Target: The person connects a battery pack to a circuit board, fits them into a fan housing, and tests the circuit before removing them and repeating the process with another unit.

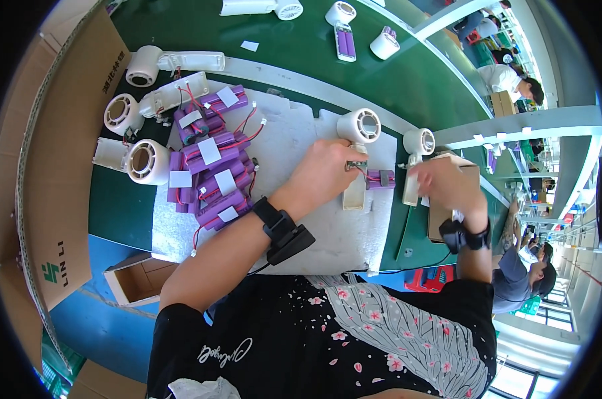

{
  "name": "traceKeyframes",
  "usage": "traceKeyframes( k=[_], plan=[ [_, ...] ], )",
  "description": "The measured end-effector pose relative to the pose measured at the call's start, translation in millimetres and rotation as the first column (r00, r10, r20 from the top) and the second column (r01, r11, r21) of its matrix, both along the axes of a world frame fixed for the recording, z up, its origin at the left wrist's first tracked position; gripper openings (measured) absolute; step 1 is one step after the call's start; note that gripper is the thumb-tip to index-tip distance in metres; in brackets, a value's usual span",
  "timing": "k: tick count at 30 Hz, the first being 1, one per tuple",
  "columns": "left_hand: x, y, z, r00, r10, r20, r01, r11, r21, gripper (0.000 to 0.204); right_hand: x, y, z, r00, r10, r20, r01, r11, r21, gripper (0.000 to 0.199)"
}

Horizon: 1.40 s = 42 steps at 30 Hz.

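Observation:
My left hand (327,171) rests on an open white handheld fan shell (358,143) lying on a white foam mat (294,143); its fingers pinch the small part at the shell's handle. A purple battery pack (379,178) with red wires lies just right of that handle. My right hand (447,183) grips the handle of a second white fan (417,149), blurred by motion. Both wrists wear black bands.
A heap of purple battery packs (211,163) with white labels lies on the mat's left. Several white fan shells (148,159) sit beside it and at the far edge of the green bench (354,80). Cardboard walls (55,173) stand at the left; other people work at the right.

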<state>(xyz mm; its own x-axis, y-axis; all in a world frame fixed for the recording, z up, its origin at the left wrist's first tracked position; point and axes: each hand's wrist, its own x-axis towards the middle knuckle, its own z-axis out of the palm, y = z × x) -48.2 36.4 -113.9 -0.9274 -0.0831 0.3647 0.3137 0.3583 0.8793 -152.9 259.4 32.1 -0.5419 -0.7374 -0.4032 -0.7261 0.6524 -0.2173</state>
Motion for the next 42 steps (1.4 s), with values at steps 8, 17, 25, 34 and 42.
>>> traceKeyframes(
  k=[8, 17, 25, 34, 42],
  plan=[
    [0.2, 0.2, -4.9, 0.997, 0.049, -0.056, -0.050, 0.999, -0.010, 0.028, -93.1, -251.6, -14.9, 0.946, 0.290, -0.147, -0.324, 0.803, -0.500, 0.044],
    [1.4, 2.5, -10.6, 1.000, 0.007, 0.015, -0.007, 1.000, -0.007, 0.026, -118.9, -357.3, -72.6, 0.825, 0.367, -0.430, -0.432, 0.900, -0.062, 0.038],
    [-1.0, -2.4, -3.9, 0.998, 0.014, -0.067, -0.018, 0.998, -0.060, 0.026, -87.6, -170.3, -4.3, 0.969, 0.022, -0.247, -0.146, 0.855, -0.498, 0.025],
    [1.1, -5.5, 5.1, 0.999, -0.037, 0.004, 0.037, 0.999, -0.016, 0.029, 15.4, -11.2, -51.3, 0.881, -0.302, -0.363, 0.049, 0.823, -0.566, 0.018],
    [3.5, -6.6, 10.8, 0.996, -0.042, 0.076, 0.042, 0.999, 0.001, 0.030, 71.0, 21.1, -61.0, 0.894, -0.374, -0.246, 0.201, 0.826, -0.526, 0.024]
  ],
)
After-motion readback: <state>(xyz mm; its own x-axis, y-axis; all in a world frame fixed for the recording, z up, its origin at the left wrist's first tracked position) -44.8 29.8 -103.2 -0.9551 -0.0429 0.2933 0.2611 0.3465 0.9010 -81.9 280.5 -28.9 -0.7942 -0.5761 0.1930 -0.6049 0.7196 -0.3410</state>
